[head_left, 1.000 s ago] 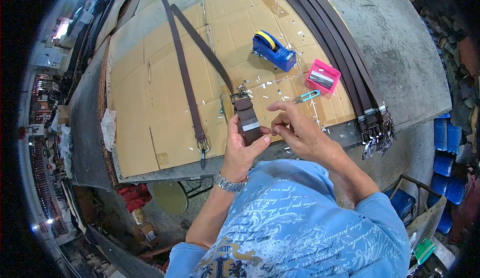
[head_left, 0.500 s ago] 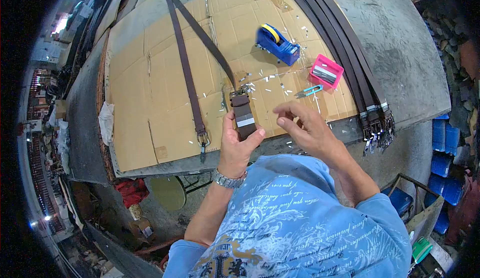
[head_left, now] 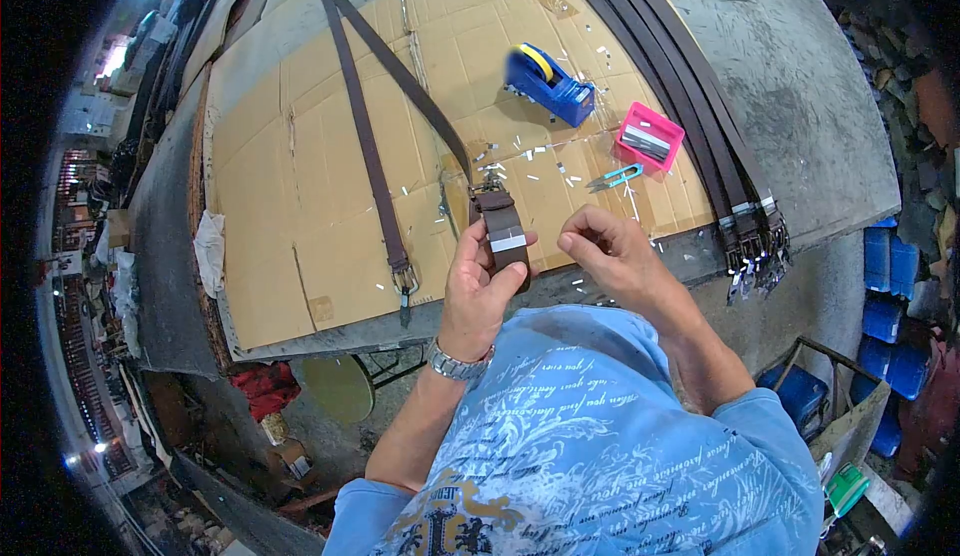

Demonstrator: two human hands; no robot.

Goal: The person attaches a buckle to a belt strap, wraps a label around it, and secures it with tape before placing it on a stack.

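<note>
My left hand (head_left: 478, 291) grips the brown belt (head_left: 505, 239) by its buckle end, just above the cardboard's (head_left: 300, 156) near edge. My right hand (head_left: 610, 256) is loosely curled just beside it, holding nothing I can make out. Snips (head_left: 612, 178) and pink box (head_left: 648, 138) lie beyond.

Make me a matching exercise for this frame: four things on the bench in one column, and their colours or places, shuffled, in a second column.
1. tape dispenser
2. small tray
3. belt end
4. bundle of belts

A. pink, beside the snips
B. held in the left hand
C. blue, on the cardboard
D. buckles hang over the bench edge

Pairs: 1-C, 2-A, 3-B, 4-D
</note>
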